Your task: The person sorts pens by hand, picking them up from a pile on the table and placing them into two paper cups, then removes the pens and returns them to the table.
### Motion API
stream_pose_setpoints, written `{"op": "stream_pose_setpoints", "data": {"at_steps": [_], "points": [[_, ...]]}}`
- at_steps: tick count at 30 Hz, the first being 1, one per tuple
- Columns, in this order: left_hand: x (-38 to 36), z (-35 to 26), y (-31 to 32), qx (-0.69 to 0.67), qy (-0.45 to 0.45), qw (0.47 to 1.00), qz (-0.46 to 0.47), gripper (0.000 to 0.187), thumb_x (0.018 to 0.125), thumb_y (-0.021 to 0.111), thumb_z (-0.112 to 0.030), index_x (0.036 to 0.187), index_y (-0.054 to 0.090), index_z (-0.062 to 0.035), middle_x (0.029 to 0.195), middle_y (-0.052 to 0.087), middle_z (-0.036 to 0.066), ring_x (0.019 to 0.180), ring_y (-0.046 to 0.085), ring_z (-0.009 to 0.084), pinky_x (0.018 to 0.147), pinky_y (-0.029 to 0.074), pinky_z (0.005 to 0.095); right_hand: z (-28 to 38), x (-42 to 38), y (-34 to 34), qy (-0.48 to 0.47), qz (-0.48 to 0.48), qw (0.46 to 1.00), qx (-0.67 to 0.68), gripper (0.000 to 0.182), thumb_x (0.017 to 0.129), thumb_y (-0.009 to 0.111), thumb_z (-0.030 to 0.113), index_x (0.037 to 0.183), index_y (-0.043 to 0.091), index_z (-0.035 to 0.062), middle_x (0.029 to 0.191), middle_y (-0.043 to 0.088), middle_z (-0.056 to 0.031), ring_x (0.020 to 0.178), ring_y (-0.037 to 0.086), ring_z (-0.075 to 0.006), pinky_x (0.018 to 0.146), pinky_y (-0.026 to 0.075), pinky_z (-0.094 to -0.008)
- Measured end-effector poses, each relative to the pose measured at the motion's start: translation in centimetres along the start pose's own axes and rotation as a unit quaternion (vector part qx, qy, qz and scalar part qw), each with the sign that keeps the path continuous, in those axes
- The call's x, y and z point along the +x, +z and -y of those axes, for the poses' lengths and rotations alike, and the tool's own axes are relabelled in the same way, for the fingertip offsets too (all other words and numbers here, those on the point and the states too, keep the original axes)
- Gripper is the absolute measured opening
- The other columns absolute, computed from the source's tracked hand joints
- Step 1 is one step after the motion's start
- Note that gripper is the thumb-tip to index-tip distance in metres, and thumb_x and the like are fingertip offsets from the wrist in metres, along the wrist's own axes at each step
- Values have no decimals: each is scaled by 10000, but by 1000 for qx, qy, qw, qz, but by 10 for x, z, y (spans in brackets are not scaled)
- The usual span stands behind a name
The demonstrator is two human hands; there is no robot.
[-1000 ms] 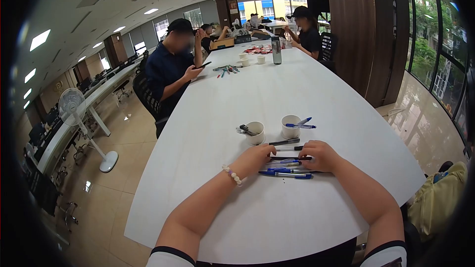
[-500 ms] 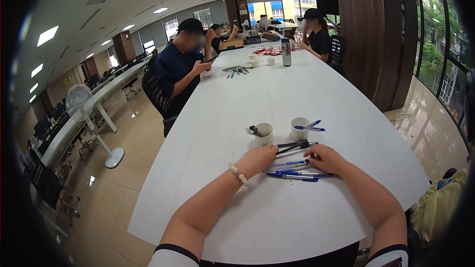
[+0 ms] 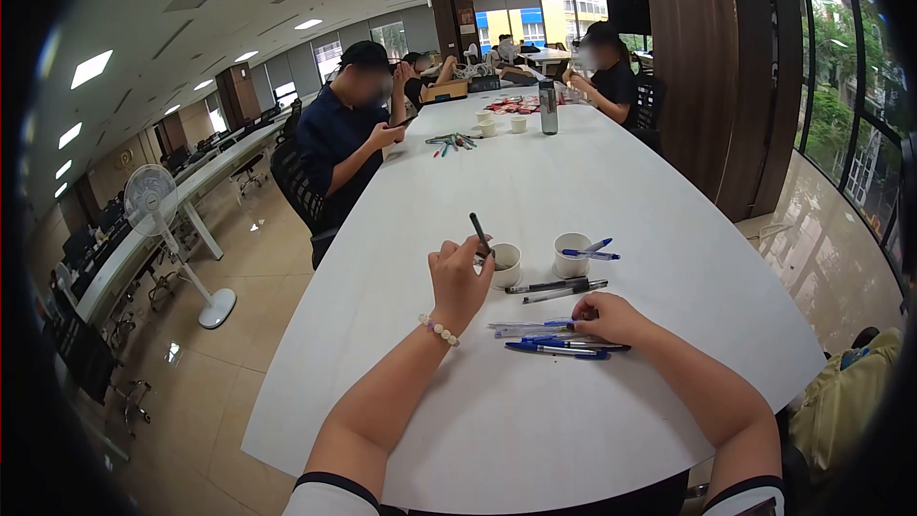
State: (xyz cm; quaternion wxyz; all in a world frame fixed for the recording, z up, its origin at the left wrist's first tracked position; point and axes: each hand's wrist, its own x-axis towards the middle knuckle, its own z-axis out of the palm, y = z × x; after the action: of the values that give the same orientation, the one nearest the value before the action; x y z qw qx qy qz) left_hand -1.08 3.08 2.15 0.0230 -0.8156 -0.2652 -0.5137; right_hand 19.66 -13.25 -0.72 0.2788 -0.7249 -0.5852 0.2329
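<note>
My left hand is closed around a black pen, which it holds nearly upright beside the left paper cup. The hand partly hides that cup and its contents. My right hand has its fingertips pinched at the end of a clear pen with blue parts, still low over the table. Just in front of that hand lie several blue pens. Two black pens rest between the cups and the blue pens. Blue pens stick out of the right paper cup.
Farther along the white table are a pile of pens, small cups, a dark bottle and red packets. People sit on both sides. A fan stands at left, a yellow bag at right.
My left hand has lifted a black pen off the table and brought it up and left beside the left cup. My right hand has shifted slightly left, its fingers now closed at the clear and blue pens.
</note>
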Motion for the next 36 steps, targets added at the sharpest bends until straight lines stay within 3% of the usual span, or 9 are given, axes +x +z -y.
{"op": "stream_pose_setpoints", "data": {"at_steps": [8, 11, 14, 16, 19, 25, 32, 34, 36], "points": [[-6, 8, 7, 24, -24, 999, 7, 303, 775, 698, -140, 1069, 634, -173, 871, 647, -48, 871, 527, 152, 773, 328, 353, -1, -4, 0, -37, -34, 998, 48, 160, 808, 686, 168, 894, 644, 39, 778, 581, -22, 701, 512, -115, 663, 442, -277], [-7, 12, 9, 69, 2, 997, -32, 471, 777, 714, -172, 1221, 558, -158, 963, 634, -34, 908, 517, 164, 783, 323, 360, -2, -2, -5, -58, -102, 982, 145, 108, 824, 659, 139, 883, 631, 52, 756, 587, -5, 667, 492, -99, 630, 423, -258], [-10, 15, 8, 69, 23, 996, -54, 687, 776, 725, -199, 1374, 398, -120, 1006, 619, -23, 923, 513, 158, 787, 320, 359, -12, 3, -6, -150, -231, 921, 274, 53, 845, 636, 55, 886, 603, 58, 710, 526, 35, 632, 415, -34, 559, 336, -206], [-14, 20, 9, 62, 46, 995, -70, 842, 764, 741, -196, 1441, 254, -72, 958, 626, -31, 905, 524, 145, 782, 316, 351, -16, 4, -9, -154, -281, 910, 263, 54, 844, 639, 54, 885, 604, 59, 703, 525, 38, 625, 415, -34, 558, 336, -205], [-15, 27, 11, 39, 45, 993, -103, 910, 754, 752, -177, 1460, 189, -64, 901, 634, -43, 842, 545, 127, 774, 315, 341, -14, 2, -15, -154, -357, 891, 236, 62, 839, 641, 31, 883, 605, 54, 698, 543, 35, 603, 427, -35, 530, 333, -209], [-13, 30, 10, 29, 67, 986, -146, 927, 753, 760, -154, 1457, 167, -50, 808, 665, -58, 664, 550, 97, 761, 318, 334, -27, 4, -23, -231, -466, 851, 74, 120, 810, 644, -12, 889, 588, 59, 793, 615, -21, 587, 486, -96, 493, 361, -241], [-9, 31, 9, 14, 59, 986, -157, 884, 785, 739, -224, 1460, 188, -71, 789, 670, -107, 627, 497, 73, 724, 289, 325, -18, -1, -25, -322, -467, 823, 34, 148, 820, 615, -18, 908, 548, 82, 838, 628, -53, 646, 561, -174, 531, 418, -269], [-9, 32, 9, 21, 63, 986, -153, 831, 797, 722, -186, 1430, 215, -5, 808, 702, -50, 575, 486, 86, 738, 315, 310, -15, -2, -25, -325, -470, 820, 26, 148, 816, 608, -25, 904, 547, 78, 850, 632, -65, 681, 594, -198, 544, 443, -282], [-10, 31, 7, 35, 74, 988, -135, 798, 802, 716, -180, 1425, 245, -17, 798, 696, -56, 578, 484, 87, 729, 312, 310, -15, -2, -26, -327, -468, 821, -10, 150, 810, 614, -24, 904, 550, 73, 853, 633, -69, 690, 603, -208, 555, 458, -293]]}}
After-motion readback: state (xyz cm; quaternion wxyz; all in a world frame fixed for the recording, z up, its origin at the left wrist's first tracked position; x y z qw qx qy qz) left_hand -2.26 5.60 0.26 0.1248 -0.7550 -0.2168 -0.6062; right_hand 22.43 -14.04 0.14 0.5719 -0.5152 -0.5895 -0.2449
